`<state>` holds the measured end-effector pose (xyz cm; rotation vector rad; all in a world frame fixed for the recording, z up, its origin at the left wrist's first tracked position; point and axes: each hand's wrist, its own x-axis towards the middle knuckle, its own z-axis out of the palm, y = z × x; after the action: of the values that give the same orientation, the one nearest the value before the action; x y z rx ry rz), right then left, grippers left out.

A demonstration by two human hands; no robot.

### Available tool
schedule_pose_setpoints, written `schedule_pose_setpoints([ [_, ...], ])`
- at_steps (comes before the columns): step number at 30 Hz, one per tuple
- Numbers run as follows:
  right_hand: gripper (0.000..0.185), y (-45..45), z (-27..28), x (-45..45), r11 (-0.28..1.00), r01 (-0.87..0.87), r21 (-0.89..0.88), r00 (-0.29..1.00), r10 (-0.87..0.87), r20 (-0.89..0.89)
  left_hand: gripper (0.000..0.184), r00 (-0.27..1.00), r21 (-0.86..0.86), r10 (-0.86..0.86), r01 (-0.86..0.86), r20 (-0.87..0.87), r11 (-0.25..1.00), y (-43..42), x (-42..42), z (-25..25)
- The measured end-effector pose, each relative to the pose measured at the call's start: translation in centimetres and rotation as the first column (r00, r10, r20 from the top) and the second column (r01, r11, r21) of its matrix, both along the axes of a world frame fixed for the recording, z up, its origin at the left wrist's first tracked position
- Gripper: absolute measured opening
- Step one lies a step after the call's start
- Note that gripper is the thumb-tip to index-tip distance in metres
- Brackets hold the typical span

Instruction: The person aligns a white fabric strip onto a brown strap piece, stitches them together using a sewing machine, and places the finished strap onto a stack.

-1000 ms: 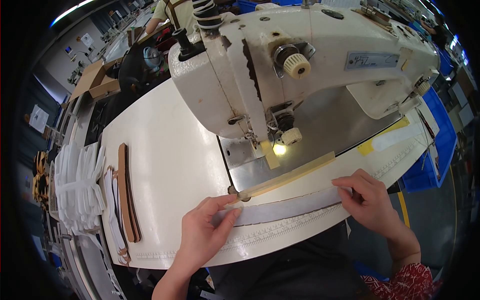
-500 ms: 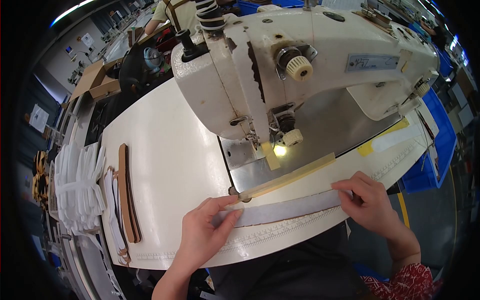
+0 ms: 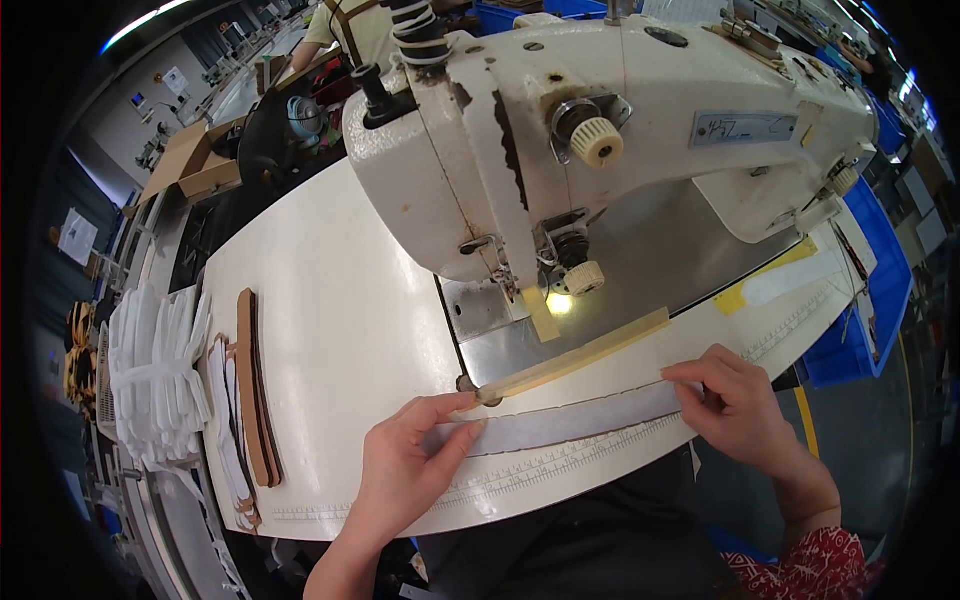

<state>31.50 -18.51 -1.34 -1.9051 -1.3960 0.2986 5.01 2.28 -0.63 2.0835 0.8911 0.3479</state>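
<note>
White table, printed ruler along your edge. Pale strip just beyond it: your left hand grips one end, right hand pinches other. Farther: yellowish tape guide, then sewing machine. Step looks like steadying strip; next move calls for even hold at both ends. Hands, strip nearly unchanged from half second ago.

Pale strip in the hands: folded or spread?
Spread: the pale strip runs as one long band from the left hand to the right hand, broad face up. Its ends are partly hidden.
</note>
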Motion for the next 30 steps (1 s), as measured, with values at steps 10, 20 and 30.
schedule_pose_setpoints([
  [10,0.032,0.2,0.5,-0.6,1.000,-0.012,0.016,0.895,0.004,0.446,0.026,1.000,0.018,0.002,-0.001,-0.006,1.000,-0.1,0.1,0.4],
  [20,0.039,5.3,-0.1,-3.0,0.778,-0.628,-0.003,0.664,0.538,0.520,0.027,1.000,0.018,-0.002,0.002,0.009,1.000,-0.2,-0.1,0.2],
  [30,0.043,6.6,0.3,-3.4,0.755,-0.644,-0.123,0.608,0.603,0.516,0.035,0.994,0.457,-0.019,0.064,-0.103,0.887,-1.2,-0.3,0.6],
])
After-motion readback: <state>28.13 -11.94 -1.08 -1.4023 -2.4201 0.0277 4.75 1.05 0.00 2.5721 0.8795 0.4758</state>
